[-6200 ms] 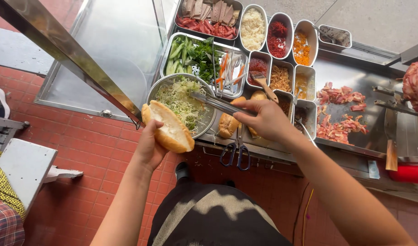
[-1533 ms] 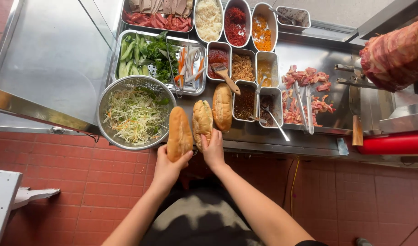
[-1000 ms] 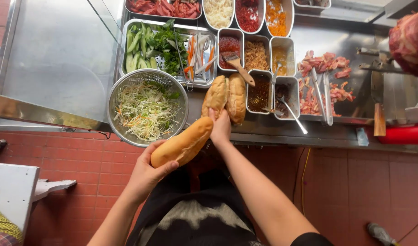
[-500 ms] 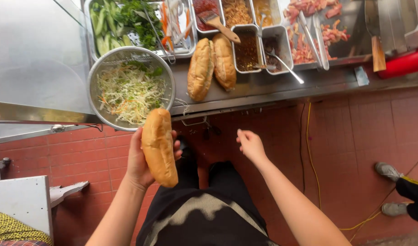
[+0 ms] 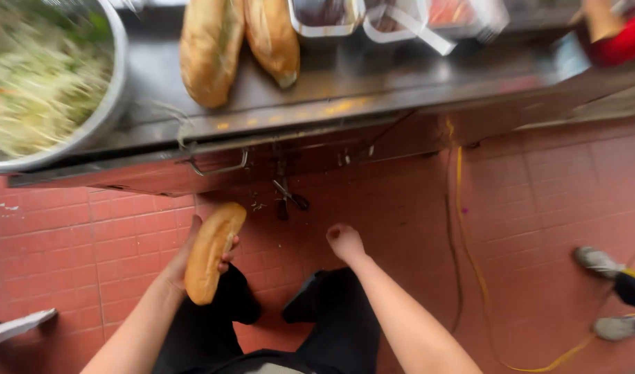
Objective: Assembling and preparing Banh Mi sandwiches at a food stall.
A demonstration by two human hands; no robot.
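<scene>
Left hand (image 5: 193, 260) is wrapped around a long golden bread roll (image 5: 212, 251), fingers curled over its far side and the palm behind it, so the roll stands nearly upright, tilted a little to the right, well below the edge of the steel counter (image 5: 373, 76). Right hand (image 5: 345, 241) is low in front of the body, holding nothing; its fingers look drawn loosely together, though blur makes it hard to tell how far they are curled. It hangs near a pair of dark-handled scissors (image 5: 288, 197) that dangle under the counter's front edge, close but not touching. Both hands are over a floor of red tiles (image 5: 532, 201), with the person's dark trousers (image 5: 331, 325) and shoes below them

On the counter above lie two more bread rolls (image 5: 238, 38) side by side, touching each other, their ends pointing toward the counter's front. Left of them sits a large metal bowl (image 5: 106, 104) filled with shredded pale and green vegetables (image 5: 37, 76), blurred by motion. Behind the rolls are small steel containers (image 5: 328, 17), one with a dark filling. A yellow cable (image 5: 463, 235) runs down from the counter and across the tiles. At the right edge another person's feet in grey shoes (image 5: 598, 263) stand on the floor
</scene>
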